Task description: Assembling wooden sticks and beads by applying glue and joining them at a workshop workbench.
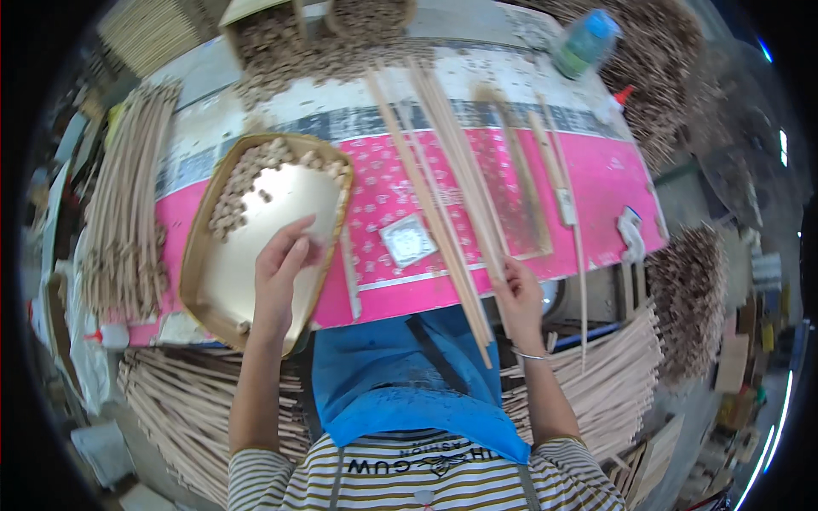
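Extending forward from right hand (519, 294): pale wooden sticks (460, 166).

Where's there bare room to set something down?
Pink cover lies bare between thin stick and white object, and in a strip between tray and packet. The tray's middle is bare around the left hand. Crowded: sticks at centre; wood bits at the far edge.

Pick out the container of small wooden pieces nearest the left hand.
The large gold-rimmed tray: the left hand is over it, while the square-sided box and the rounded container sit farther off, near the picture's top edge.
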Available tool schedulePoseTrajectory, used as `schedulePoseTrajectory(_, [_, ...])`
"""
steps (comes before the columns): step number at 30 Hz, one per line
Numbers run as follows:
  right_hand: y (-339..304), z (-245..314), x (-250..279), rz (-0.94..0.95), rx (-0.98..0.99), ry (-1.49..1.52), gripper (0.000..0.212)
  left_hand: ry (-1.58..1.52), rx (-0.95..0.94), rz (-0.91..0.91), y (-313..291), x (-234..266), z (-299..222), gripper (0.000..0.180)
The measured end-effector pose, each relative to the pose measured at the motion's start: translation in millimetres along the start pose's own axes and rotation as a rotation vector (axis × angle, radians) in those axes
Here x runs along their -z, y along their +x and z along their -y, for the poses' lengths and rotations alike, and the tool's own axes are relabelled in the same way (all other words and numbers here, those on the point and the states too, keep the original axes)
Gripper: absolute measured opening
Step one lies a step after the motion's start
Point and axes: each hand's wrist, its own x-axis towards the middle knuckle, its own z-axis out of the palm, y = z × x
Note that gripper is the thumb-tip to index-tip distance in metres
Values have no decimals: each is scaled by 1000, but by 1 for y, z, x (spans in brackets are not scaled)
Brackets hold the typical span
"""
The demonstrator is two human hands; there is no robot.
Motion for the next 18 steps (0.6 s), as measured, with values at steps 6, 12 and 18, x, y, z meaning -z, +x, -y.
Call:
schedulePoseTrajectory(6, [30,50,22,-96,171,173,25,494,-154,-100,68,53,15,34])
schedulePoseTrajectory(12, [95,75,30,-216,238,126,19,756,-327,-20,135,19,47,34])
schedulePoseTrajectory(18, [92,31,29,-181,279,-208,12,1013,-545,-16,147,-1,58,24])
